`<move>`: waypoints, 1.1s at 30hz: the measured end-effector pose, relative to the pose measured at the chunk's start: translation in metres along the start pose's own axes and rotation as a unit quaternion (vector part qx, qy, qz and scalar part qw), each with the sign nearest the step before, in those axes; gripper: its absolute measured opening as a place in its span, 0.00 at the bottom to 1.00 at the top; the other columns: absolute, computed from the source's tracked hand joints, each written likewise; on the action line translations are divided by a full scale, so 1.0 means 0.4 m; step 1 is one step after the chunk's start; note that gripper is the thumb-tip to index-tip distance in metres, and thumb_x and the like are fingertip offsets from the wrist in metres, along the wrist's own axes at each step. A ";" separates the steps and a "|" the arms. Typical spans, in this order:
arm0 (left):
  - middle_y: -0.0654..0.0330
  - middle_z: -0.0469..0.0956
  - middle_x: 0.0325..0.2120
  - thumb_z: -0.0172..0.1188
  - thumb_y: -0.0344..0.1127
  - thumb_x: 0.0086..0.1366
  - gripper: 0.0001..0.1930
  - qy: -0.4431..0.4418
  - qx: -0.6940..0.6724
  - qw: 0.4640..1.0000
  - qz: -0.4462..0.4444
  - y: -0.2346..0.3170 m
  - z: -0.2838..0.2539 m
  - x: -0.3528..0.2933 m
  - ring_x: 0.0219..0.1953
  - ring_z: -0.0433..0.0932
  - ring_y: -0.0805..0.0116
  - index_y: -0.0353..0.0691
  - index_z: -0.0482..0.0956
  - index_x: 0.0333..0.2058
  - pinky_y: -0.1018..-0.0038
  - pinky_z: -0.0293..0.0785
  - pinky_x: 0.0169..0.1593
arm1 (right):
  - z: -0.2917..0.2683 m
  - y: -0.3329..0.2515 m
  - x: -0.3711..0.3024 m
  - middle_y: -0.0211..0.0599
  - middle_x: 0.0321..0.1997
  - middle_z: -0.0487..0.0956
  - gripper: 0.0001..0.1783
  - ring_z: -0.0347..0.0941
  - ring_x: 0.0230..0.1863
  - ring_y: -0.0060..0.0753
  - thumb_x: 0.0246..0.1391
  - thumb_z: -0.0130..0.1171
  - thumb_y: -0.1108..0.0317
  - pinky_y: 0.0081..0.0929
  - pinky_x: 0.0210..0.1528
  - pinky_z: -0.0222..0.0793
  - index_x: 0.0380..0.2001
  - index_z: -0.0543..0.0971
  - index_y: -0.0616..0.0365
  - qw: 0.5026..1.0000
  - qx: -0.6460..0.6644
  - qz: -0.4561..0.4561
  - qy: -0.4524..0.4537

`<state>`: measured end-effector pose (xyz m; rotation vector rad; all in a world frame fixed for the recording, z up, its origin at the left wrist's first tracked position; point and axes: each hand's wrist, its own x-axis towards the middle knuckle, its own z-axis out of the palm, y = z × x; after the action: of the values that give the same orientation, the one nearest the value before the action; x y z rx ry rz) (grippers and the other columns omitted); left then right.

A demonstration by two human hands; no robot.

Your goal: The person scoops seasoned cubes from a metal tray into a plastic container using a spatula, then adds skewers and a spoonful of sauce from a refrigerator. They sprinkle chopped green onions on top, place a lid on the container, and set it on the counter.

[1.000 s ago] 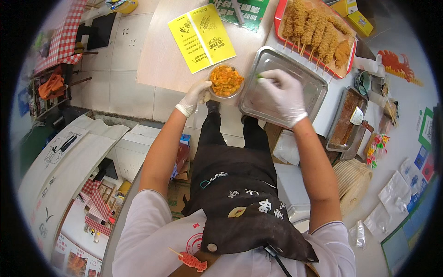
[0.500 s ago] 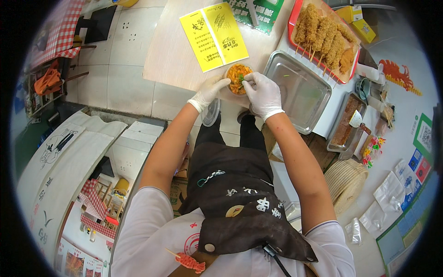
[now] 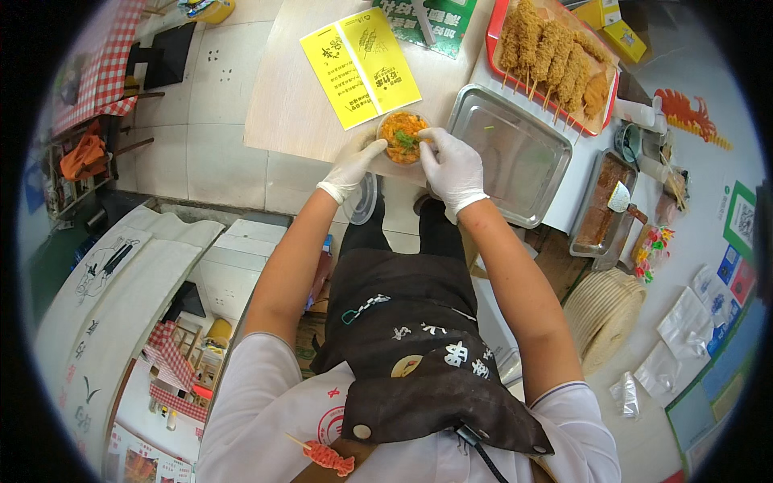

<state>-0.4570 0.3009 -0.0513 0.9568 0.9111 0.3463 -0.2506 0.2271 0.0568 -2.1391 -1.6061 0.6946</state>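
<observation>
A small clear tub of orange-brown chopped food [image 3: 396,138] with chopped green herbs [image 3: 405,140] on top is at the front edge of the pale table. My left hand [image 3: 353,167], in a translucent white glove, grips the tub's left side, thumb at the rim; its other fingers are partly hidden. Just below that hand a round clear lid [image 3: 361,201] hangs over the table edge; what supports it is unclear. My gloved right hand [image 3: 454,168] is closed at the tub's right rim, thumb and fingertips against it.
A metal tray [image 3: 515,157] with a green scrap lies right of the tub. Beyond it sits a red tray [image 3: 493,44] of breaded skewers [image 3: 547,52]. A yellow leaflet [image 3: 362,68] lies behind the tub. Farther right stands a metal pan of brown sauce [image 3: 600,201] with a brush.
The right hand has drawn back from above the food to the tub's right rim. More green herbs show on the food. The whole view has shifted slightly.
</observation>
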 end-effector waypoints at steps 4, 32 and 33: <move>0.51 0.80 0.65 0.58 0.41 0.79 0.28 0.018 -0.001 1.000 -0.008 -0.011 -0.015 -0.003 0.66 0.76 0.65 0.29 0.74 0.70 0.68 0.67 0.72 | 0.021 -0.003 -0.013 0.36 0.31 0.85 0.13 0.85 0.33 0.44 0.64 0.63 0.64 0.45 0.40 0.80 0.51 0.87 0.45 0.988 -0.056 -0.140 -0.008; 0.48 0.82 0.61 0.56 0.36 0.72 0.29 0.105 0.100 0.989 0.006 0.015 0.001 -0.041 0.63 0.79 0.61 0.30 0.76 0.68 0.68 0.69 0.70 | 0.063 -0.002 -0.082 0.38 0.35 0.87 0.09 0.86 0.38 0.45 0.66 0.66 0.58 0.42 0.45 0.80 0.40 0.84 0.51 0.979 0.124 0.157 0.028; 0.46 0.82 0.60 0.56 0.37 0.71 0.29 0.113 0.106 0.988 0.025 0.014 0.002 -0.043 0.62 0.80 0.60 0.29 0.77 0.67 0.67 0.70 0.69 | 0.070 -0.003 -0.087 0.39 0.35 0.87 0.10 0.86 0.38 0.45 0.66 0.66 0.57 0.42 0.46 0.80 0.40 0.85 0.51 0.975 0.140 0.165 0.047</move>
<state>-0.4657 0.2930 -0.0376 1.1539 1.1500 0.4124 -0.2759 0.1940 0.0405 -2.2055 -1.0410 0.8495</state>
